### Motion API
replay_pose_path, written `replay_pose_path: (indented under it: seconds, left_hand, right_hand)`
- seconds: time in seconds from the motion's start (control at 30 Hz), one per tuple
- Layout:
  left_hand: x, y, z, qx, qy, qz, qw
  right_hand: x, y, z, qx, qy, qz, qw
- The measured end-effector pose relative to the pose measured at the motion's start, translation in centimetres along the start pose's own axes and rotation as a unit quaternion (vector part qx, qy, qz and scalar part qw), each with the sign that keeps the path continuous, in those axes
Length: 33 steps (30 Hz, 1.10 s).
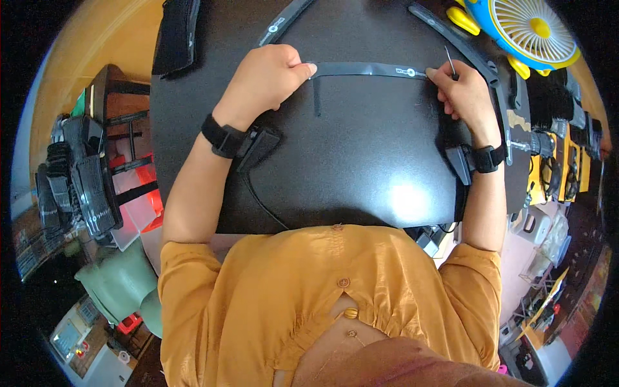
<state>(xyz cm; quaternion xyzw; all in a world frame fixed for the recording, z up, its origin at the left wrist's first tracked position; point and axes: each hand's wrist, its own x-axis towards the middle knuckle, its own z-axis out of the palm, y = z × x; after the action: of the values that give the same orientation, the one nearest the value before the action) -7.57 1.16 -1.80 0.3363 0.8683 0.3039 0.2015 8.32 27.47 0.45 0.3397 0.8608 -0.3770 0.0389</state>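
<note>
A dark grey flat strap (361, 69) with a small white printed mark is stretched level above the black table. At its left end, my left hand (267, 80) is closed, pinching the strap between thumb and finger. My right hand (463, 93) pinches the other end. A thin pointed metal tool (450, 61) with a dark handle also sits in the right hand; its exact kind is not clear. Beyond my left hand lies a similar strap (278, 24). Another long strap (445, 32) runs along the far right, passing behind my right hand.
On the black table (348, 161), a blue and yellow toy-shaped fan (525, 29) stands far right. A black strap bundle (177, 39) lies far left. Dark bundles (84, 174) hang over a chair at left. A cable (261, 203) trails from my left wrist device.
</note>
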Motion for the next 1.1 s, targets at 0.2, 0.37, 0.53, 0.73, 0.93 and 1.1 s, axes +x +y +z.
replay_pose_path:
  seconds: [0.2,0.37,0.53,0.73,0.93,1.1]
  left_hand:
    - [0.3,-0.2,-1.0,0.061,0.073,0.023,0.995]
    - [1.0,-2.3,-2.3,0.16,0.258,0.12,0.945]
    - [1.6,-4.7,-1.8,0.182,0.212,0.016,0.96]
    - [0.3,-2.3,-1.2,-0.052,0.169,0.065,0.982]
    - [-4.6,3.9,2.3,-0.035,0.155,0.202,0.966]
    - [-5.3,5.1,1.2,-0.49,-0.125,-0.004,0.863]
  right_hand:
    - [0.2,0.4,-0.2,0.01,0.001,-0.012,1.0]
    - [0.3,0.6,-0.3,0.035,-0.004,-0.023,0.999]
    - [0.1,0.3,-0.4,0.049,-0.01,-0.023,0.999]
    - [-1.9,-1.0,0.5,0.221,-0.015,-0.141,0.965]
    - [-3.9,-4.7,3.6,0.386,-0.199,-0.087,0.897]
    - [-2.7,-5.4,4.9,0.531,-0.25,-0.152,0.795]
